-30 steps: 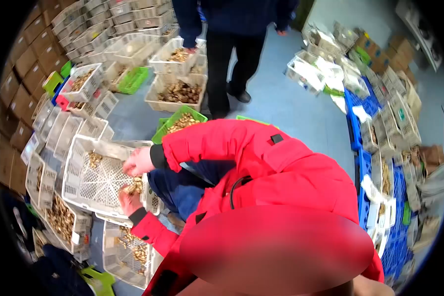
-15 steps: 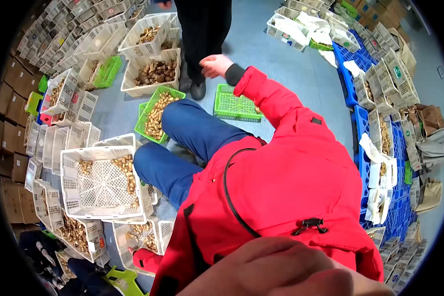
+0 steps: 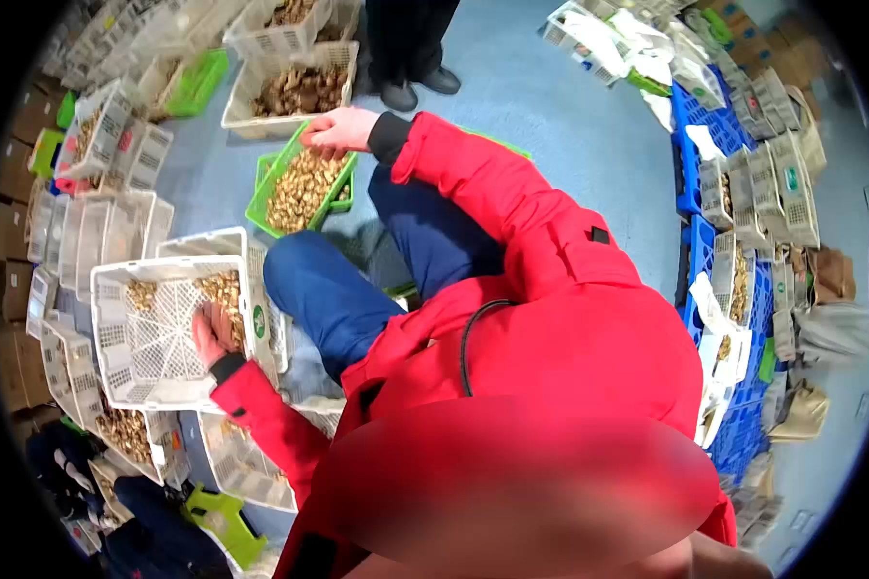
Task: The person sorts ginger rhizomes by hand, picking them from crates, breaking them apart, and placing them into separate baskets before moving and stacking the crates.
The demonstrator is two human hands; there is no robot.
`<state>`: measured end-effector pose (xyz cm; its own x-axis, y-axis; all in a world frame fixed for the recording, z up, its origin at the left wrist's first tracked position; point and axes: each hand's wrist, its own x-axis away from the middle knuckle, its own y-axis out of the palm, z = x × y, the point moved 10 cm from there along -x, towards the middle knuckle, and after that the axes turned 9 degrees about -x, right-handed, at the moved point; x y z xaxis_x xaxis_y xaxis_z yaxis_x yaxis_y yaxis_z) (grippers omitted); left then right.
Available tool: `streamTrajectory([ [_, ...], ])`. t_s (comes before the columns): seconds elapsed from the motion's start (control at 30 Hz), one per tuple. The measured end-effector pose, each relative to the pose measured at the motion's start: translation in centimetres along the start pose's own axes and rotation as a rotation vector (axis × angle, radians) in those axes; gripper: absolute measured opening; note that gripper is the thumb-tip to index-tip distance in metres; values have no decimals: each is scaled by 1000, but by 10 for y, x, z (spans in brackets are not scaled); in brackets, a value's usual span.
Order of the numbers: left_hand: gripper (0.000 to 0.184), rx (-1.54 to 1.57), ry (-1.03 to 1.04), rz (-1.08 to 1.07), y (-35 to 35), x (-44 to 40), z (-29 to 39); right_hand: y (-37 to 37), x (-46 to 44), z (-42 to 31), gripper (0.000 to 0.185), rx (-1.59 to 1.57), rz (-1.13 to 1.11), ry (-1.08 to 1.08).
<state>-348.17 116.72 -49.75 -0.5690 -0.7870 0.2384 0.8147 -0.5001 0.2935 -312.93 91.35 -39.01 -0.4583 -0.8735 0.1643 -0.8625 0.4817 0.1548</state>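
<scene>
The left hand [image 3: 214, 335] has shifted from the lower crate [image 3: 246, 473] into the white crate [image 3: 169, 338]; the right hand [image 3: 343, 131], to the green basket [image 3: 275, 176]. Fingers appear bent; grasp undetermined. Mushrooms [image 3: 304, 190] lie beside each hand. Assessed risk: hurried lifting scatters pieces.

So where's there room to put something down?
Widest is the blue floor between the other person's shoes, the red sleeve and the blue pallets. The white basket by the left hand has a bare middle, bordered by brown pieces. The green basket is crowded, and so is the picture's left side, packed with baskets.
</scene>
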Motion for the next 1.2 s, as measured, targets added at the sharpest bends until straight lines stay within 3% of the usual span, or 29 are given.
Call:
streamTrajectory([
  [0.03, 46, -42, 29, -143, 54, 1, 8, -12, -7, 8, 29, 86, 12, -15],
  [0.1, 50, -87, -32, -185, 103, -30, -10, -65, -33, 27, 29, 233, 97, 29],
  [0.13, 51, -110, -59, -228, 124, -47, -19, -98, -63, 63, 28, -38, -16, 36],
  [0.17, 52, -134, -83, -268, 139, -64, -27, -143, -71, 74, 30, 25, 214, 47],
  [0.3, 48, -277, -150, -246, 190, -138, -63, -278, -103, 148, 27, 148, 466, 201],
  [0.37, 46, -365, -191, -192, 219, -156, -53, -284, -93, 163, 25, -43, 437, 214],
  [0.43, 38, -281, -262, -285, 250, -170, -59, -295, -76, 164, 23, 338, 299, 276],
  [0.47, 37, -318, -296, -287, 270, -167, -55, -304, -48, 173, 26, 87, 430, 373],
  [0.5, 36, -353, -331, -287, 285, -164, -53, -320, -28, 181, 29, 319, 417, 399],
  [0.53, 34, -307, -377, -365, 304, -159, -54, -326, 2, 193, 31, 212, 434, 465],
  [0.57, 33, -254, -427, -390, 327, -148, -47, -337, 42, 186, 30, 149, 600, 512],
  [0.6, 33, -283, -486, -365, 341, -142, -49, -344, 74, 162, 24, 328, 578, 491],
  [0.63, 34, -322, -520, -344, 356, -127, -43, -348, 114, 172, 26, 189, 632, 508],
  [0.67, 35, -404, -594, -320, 396, -100, -19, -334, 147, 162, 26, -171, 652, 584],
  [0.7, 34, -458, -594, -331, 412, -91, -12, -339, 187, 114, 24, 59, 662, 523],
  [0.77, 29, -464, -717, -414, 468, -57, 9, -317, 256, 158, 20, -884, 762, 597],
  [0.8, 28, -457, -742, -471, 504, -39, 22, -329, 296, 168, 12, -662, 894, 655],
  [0.83, 27, -457, -770, -529, 532, -27, 32, -321, 317, 119, 4, -1057, 992, 624],
  [0.9, 32, -396, -790, -679, 592, -12, 54, -342, 363, 38, 4, -862, 1132, 746],
  [0.97, 25, -239, -807, -787, 640, -9, 67, -369, 381, 57, 10, -953, 1098, 552],
  [1.0, 23, -320, -722, -733, 641, -23, 67, -386, 393, 8, 15, -783, 1166, 669],
  [1.03, 22, -402, -637, -678, 639, -40, 65, -412, 398, 33, 12, -607, 1107, 681],
  [1.07, 24, -436, -657, -614, 639, -54, 59, -428, 395, -6, 11, -569, 1189, 652],
  [1.1, 20, -519, -462, -695, 640, -78, 57, -447, 392, -55, 13, -523, 1267, 624],
  [1.17, 21, -683, -526, -613, 629, -98, 41, -479, 363, -60, 13, -561, 1017, 464],
  [1.2, 21, -724, -637, -552, 625, -99, 30, -483, 356, -102, 19, -741, 1156, 429],
])
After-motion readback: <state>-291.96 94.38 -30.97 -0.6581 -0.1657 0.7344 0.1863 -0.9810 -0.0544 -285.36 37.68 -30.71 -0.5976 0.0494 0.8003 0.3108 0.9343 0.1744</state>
